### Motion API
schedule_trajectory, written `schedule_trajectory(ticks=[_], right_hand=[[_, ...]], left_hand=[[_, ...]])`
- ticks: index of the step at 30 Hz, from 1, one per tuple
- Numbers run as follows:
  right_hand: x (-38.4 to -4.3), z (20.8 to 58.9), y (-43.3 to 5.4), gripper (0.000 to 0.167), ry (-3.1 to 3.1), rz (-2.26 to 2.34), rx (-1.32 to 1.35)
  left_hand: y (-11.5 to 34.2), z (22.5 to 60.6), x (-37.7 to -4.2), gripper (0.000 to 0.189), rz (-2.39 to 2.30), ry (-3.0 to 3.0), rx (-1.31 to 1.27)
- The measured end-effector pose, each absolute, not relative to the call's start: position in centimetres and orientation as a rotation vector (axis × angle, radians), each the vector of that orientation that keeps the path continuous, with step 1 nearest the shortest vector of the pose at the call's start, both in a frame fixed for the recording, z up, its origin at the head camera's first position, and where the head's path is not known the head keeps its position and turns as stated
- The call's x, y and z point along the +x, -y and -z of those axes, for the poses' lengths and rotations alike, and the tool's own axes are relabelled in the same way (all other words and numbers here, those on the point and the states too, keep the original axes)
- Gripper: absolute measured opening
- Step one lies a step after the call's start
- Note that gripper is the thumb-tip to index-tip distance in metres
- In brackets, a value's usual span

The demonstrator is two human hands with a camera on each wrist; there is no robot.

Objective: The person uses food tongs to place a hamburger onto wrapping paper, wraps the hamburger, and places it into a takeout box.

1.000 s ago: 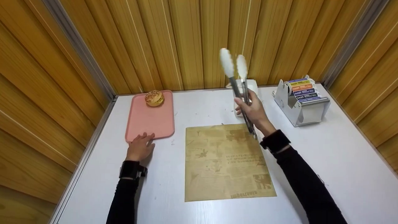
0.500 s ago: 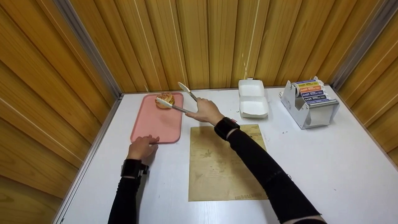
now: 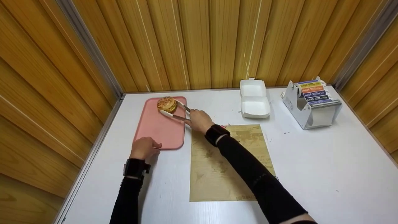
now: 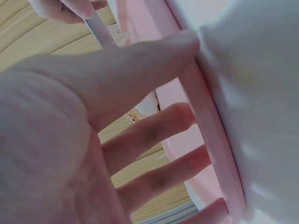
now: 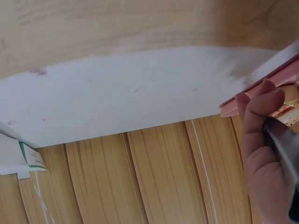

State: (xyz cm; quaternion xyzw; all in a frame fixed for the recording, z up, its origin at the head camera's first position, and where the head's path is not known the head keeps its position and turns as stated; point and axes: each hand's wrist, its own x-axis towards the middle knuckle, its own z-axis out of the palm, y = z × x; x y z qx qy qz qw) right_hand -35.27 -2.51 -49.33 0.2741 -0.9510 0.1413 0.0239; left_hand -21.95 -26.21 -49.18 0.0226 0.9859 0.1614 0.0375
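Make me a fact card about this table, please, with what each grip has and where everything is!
Left grip: at the near rim of the pink rectangular tray, thumb outside, fingers over it
Right grip: holding grey metal tongs with white tips
Food: round golden-brown burger, on the tray's far end, between the tong tips
Burger squeezed: can't tell
Paper: tan printed paper sheet, flat, right of the tray
Box: white hinged box, open, beyond the paper
Far right: silver metal dispenser with colourful printed labels
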Motion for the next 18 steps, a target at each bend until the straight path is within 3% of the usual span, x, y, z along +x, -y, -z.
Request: schedule_trajectory(ticks=[10, 18], right_hand=[[-35.3, 48.8, 0.6, 0.046, 2.918, -0.475, 0.874], [-34.3, 46.2, -4.9, 0.049, 2.808, -0.637, 0.971]], left_hand=[[26.0, 49.2, -21.9, 0.021, -0.513, -3.055, 0.035], [26.3, 49.2, -21.9, 0.023, -0.542, -3.049, 0.035]])
